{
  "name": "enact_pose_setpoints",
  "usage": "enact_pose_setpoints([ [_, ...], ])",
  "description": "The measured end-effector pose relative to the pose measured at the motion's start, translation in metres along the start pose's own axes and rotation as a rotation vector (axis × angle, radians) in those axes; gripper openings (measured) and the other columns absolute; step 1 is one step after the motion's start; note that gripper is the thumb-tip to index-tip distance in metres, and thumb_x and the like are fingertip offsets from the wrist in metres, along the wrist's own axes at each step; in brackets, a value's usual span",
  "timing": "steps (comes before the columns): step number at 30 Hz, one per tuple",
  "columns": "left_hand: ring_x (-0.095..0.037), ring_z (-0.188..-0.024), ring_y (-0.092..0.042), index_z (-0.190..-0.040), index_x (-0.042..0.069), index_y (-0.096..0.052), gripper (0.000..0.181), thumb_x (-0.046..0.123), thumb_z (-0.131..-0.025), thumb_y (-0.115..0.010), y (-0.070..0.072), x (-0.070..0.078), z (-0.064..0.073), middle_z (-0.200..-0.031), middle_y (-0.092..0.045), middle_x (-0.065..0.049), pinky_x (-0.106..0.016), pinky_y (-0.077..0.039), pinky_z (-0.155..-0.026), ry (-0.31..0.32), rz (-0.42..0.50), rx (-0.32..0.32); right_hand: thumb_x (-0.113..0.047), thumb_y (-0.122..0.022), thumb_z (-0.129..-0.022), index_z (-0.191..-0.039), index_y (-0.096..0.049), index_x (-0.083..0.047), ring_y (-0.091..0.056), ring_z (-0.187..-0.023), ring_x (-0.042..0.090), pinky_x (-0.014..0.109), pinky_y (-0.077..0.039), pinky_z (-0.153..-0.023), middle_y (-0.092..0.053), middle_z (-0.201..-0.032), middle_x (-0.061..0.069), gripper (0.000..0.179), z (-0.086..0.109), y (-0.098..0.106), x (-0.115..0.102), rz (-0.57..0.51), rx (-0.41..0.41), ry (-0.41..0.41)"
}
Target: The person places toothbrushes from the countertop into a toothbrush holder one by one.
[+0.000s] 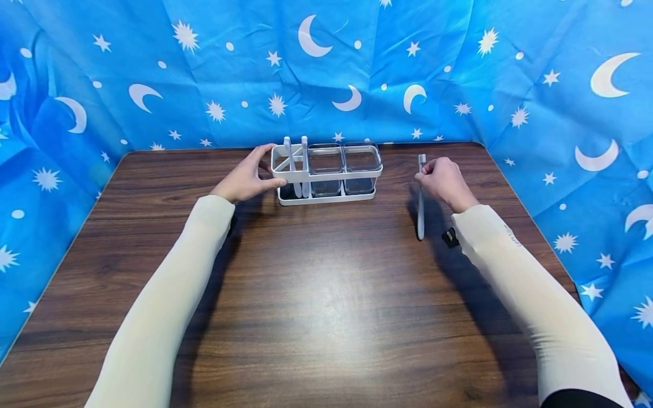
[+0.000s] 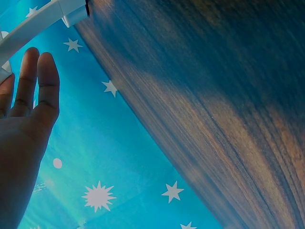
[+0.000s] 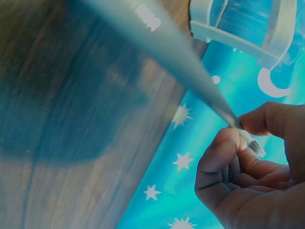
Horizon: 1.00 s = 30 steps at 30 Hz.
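Note:
A white toothbrush holder stands near the far edge of the table. Two toothbrushes are upright in its left section, and two clear cups sit in its right part. My left hand holds the holder's left end, thumb in front and fingers toward the back. In the left wrist view, part of the white frame shows above the fingers. To the right of the holder, my right hand pinches a grey toothbrush near its head. Its bristles point up and away, the handle hanging toward me.
The dark wooden table stretches toward me from the holder. A blue curtain with white moons and stars hangs along the back and both sides. A small black device sits under the right wrist.

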State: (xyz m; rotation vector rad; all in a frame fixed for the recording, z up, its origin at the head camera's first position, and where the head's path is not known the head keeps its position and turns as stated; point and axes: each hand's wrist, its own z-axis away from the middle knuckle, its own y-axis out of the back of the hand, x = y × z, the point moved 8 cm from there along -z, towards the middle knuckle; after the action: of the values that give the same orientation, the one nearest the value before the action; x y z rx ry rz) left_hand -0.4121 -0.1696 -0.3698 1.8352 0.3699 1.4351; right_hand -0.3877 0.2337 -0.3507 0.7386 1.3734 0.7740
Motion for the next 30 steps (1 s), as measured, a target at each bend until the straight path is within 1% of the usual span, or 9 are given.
enact_pose_setpoints([
  [2, -0.028, -0.107, -0.048, -0.149, 0.023, -0.023, 0.088, 0.048, -0.079, -0.072, 0.0, 0.0, 0.0, -0.13, -0.04, -0.006, -0.044, -0.045, -0.087, 0.0, -0.001, -0.001, -0.018, -0.049, -0.096, -0.096, -0.059, 0.001, -0.053, -0.079, 0.029, 0.039, -0.044, -0.066, -0.054, -0.092, 0.016, 0.022, 0.0, 0.001, -0.004, -0.01, -0.002, 0.002],
  [6, -0.026, -0.106, -0.048, -0.149, 0.023, -0.023, 0.088, 0.047, -0.08, -0.073, 0.0, 0.001, 0.0, -0.131, -0.04, -0.007, -0.044, -0.045, -0.088, -0.006, 0.003, -0.001, -0.019, -0.047, -0.099, -0.104, -0.057, 0.003, -0.053, -0.083, 0.03, 0.039, -0.044, -0.069, -0.054, -0.097, 0.018, 0.025, 0.0, 0.006, -0.013, -0.039, 0.021, 0.016],
  [9, -0.025, -0.106, -0.048, -0.149, 0.023, -0.023, 0.088, 0.047, -0.08, -0.073, 0.001, 0.001, 0.0, -0.131, -0.04, -0.007, -0.044, -0.045, -0.088, -0.003, 0.003, 0.0, -0.02, -0.048, -0.099, -0.104, -0.058, 0.003, -0.052, -0.083, 0.03, 0.04, -0.043, -0.071, -0.055, -0.096, 0.018, 0.026, 0.001, 0.012, -0.021, -0.035, 0.069, 0.057],
  [16, -0.025, -0.106, -0.048, -0.149, 0.024, -0.023, 0.088, 0.047, -0.08, -0.073, 0.001, 0.001, 0.001, -0.129, -0.04, -0.005, -0.044, -0.045, -0.088, 0.006, -0.003, 0.0, -0.023, -0.046, -0.1, -0.105, -0.058, 0.002, -0.051, -0.086, 0.028, 0.04, -0.044, -0.073, -0.055, -0.096, 0.015, 0.027, 0.008, 0.022, -0.039, -0.063, 0.135, 0.127],
  [21, -0.026, -0.107, -0.048, -0.149, 0.023, -0.022, 0.089, 0.047, -0.08, -0.073, 0.001, 0.001, 0.002, -0.13, -0.04, -0.005, -0.044, -0.045, -0.088, 0.009, 0.002, -0.001, -0.021, -0.049, -0.1, -0.099, -0.058, 0.001, -0.05, -0.081, 0.025, 0.035, -0.04, -0.071, -0.058, -0.091, 0.014, 0.024, 0.014, 0.035, -0.056, -0.092, 0.264, 0.228],
  [24, -0.026, -0.107, -0.048, -0.149, 0.024, -0.023, 0.089, 0.048, -0.079, -0.072, 0.001, 0.001, 0.002, -0.13, -0.04, -0.005, -0.044, -0.045, -0.088, 0.006, 0.003, -0.001, -0.023, -0.05, -0.099, -0.099, -0.058, 0.0, -0.048, -0.079, 0.022, 0.032, -0.037, -0.069, -0.058, -0.091, 0.012, 0.024, 0.018, 0.042, -0.065, -0.115, 0.336, 0.285],
  [27, -0.026, -0.107, -0.048, -0.149, 0.024, -0.023, 0.088, 0.047, -0.08, -0.072, 0.0, 0.0, 0.001, -0.131, -0.04, -0.007, -0.044, -0.045, -0.088, -0.001, 0.003, 0.002, -0.023, -0.052, -0.099, -0.099, -0.057, 0.0, -0.047, -0.077, 0.019, 0.028, -0.036, -0.066, -0.058, -0.09, 0.01, 0.023, 0.021, 0.046, -0.073, -0.15, 0.385, 0.339],
  [30, -0.025, -0.107, -0.048, -0.149, 0.024, -0.023, 0.088, 0.048, -0.08, -0.072, 0.0, -0.001, 0.001, -0.132, -0.04, -0.008, -0.044, -0.045, -0.088, -0.004, 0.002, 0.004, -0.022, -0.053, -0.098, -0.098, -0.058, 0.0, -0.047, -0.076, 0.017, 0.026, -0.036, -0.065, -0.058, -0.089, 0.008, 0.022, 0.023, 0.048, -0.079, -0.184, 0.412, 0.377],
])
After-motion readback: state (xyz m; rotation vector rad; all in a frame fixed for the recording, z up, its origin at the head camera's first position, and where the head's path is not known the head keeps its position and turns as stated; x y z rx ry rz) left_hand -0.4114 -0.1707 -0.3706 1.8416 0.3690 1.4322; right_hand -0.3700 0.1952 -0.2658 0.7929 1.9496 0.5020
